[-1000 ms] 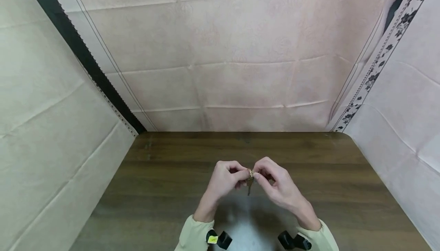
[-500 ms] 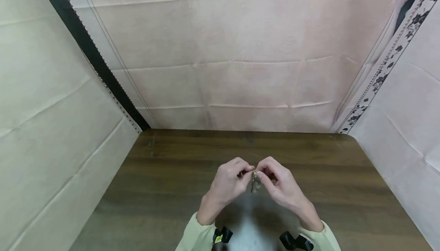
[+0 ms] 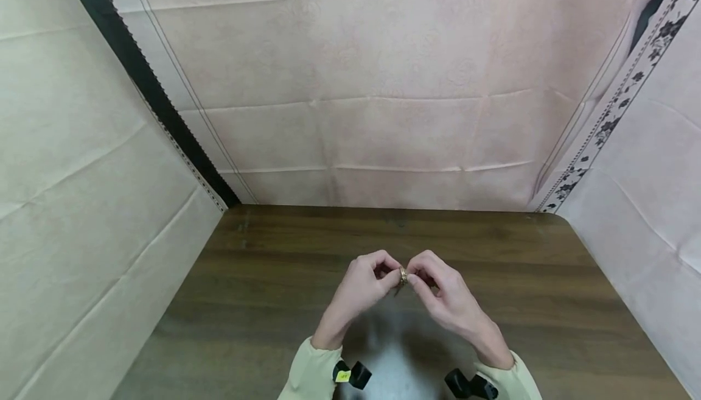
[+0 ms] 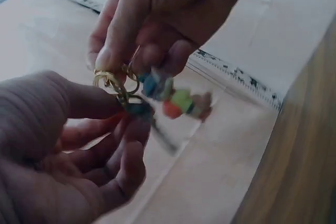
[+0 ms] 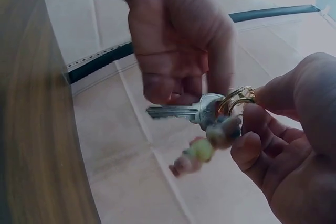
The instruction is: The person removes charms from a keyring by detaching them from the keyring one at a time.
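My left hand (image 3: pixel 358 284) and right hand (image 3: pixel 446 290) meet above the table, both pinching a gold key ring (image 3: pixel 403 276) between thumb and fingers. Linked gold rings (image 4: pixel 113 81) show between the fingertips in the left wrist view, the left hand (image 4: pixel 58 140) below and the right hand (image 4: pixel 163 14) above. A silver key (image 5: pixel 176 112) hangs from the rings in the right wrist view, close to the left hand's fingers. Beside it dangles a blurred beaded charm (image 5: pixel 199 150) with green, orange and blue beads. The fingers partly hide the rings.
A brown wood-grain table (image 3: pixel 263 308) lies beneath the hands. Pale cloth (image 3: pixel 350 83) hangs behind it and at both sides, with a dark band at left and a floral border at right. Black wrist cameras (image 3: pixel 358 375) are strapped on the pale green sleeves.
Both hands stay on the key ring. My left hand's fingers have shifted their hold, and the hanging key has swung and turned. The view has moved slightly.
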`<control>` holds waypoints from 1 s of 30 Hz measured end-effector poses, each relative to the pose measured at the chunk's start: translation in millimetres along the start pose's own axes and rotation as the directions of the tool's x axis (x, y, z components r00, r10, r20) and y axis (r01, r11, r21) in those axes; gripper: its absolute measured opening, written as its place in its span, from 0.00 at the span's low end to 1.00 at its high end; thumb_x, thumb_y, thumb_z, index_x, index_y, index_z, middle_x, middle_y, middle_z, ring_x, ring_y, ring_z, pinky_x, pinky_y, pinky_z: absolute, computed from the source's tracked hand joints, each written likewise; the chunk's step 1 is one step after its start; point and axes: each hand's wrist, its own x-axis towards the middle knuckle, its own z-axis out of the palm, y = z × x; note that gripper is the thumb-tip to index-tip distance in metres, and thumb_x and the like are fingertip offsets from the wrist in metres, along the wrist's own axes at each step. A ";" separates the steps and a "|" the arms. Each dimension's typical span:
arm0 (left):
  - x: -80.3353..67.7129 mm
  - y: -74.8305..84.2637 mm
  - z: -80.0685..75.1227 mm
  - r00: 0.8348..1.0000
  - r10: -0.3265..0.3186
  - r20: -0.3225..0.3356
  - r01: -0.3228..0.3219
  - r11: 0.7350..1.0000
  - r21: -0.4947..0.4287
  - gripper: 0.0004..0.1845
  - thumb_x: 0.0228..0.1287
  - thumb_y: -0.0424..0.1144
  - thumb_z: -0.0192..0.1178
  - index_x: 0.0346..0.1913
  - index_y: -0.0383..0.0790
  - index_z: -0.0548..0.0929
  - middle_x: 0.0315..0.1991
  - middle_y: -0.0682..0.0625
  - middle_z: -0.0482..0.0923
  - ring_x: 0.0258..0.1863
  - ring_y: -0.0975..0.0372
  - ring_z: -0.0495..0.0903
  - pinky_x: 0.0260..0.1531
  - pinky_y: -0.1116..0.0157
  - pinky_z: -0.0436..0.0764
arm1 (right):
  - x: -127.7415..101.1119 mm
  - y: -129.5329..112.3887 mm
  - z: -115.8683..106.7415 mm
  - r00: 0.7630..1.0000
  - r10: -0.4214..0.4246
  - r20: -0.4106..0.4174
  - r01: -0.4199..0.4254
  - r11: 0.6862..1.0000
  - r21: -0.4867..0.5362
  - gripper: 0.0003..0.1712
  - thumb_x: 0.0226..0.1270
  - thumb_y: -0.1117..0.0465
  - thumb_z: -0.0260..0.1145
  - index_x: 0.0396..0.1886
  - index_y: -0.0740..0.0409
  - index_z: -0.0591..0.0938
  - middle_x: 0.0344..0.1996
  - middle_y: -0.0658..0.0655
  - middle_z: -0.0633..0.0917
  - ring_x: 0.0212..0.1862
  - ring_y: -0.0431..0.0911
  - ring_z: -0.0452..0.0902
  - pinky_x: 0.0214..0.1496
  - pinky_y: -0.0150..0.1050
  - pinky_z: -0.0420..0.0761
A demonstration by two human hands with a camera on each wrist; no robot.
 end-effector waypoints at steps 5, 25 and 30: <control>-2.7 6.3 1.7 0.926 0.374 -0.059 -0.341 0.892 0.298 0.05 0.63 0.31 0.64 0.40 0.43 0.85 0.34 0.53 0.82 0.30 0.67 0.78 0.33 0.73 0.82 | 0.6 -0.7 -2.0 1.000 0.000 -0.019 -0.001 1.000 -0.006 0.13 0.64 0.76 0.63 0.39 0.54 0.77 0.32 0.46 0.75 0.27 0.32 0.69 0.28 0.24 0.72; -2.2 6.8 1.4 0.994 -0.113 -0.009 0.110 0.979 -0.172 0.04 0.61 0.35 0.68 0.34 0.37 0.87 0.26 0.44 0.85 0.21 0.62 0.83 0.26 0.68 0.85 | 1.5 -3.1 -2.1 0.999 0.044 0.002 -0.044 0.999 -0.030 0.11 0.66 0.72 0.64 0.39 0.51 0.77 0.35 0.44 0.75 0.30 0.33 0.69 0.29 0.25 0.71; 1.6 0.3 0.0 0.988 -0.151 0.005 0.147 0.951 -0.273 0.05 0.62 0.33 0.67 0.33 0.32 0.85 0.27 0.40 0.84 0.19 0.64 0.81 0.24 0.66 0.85 | 0.0 -3.7 -5.1 0.999 0.051 0.013 -0.051 0.999 0.013 0.11 0.67 0.73 0.62 0.40 0.52 0.76 0.32 0.45 0.74 0.27 0.34 0.69 0.26 0.26 0.70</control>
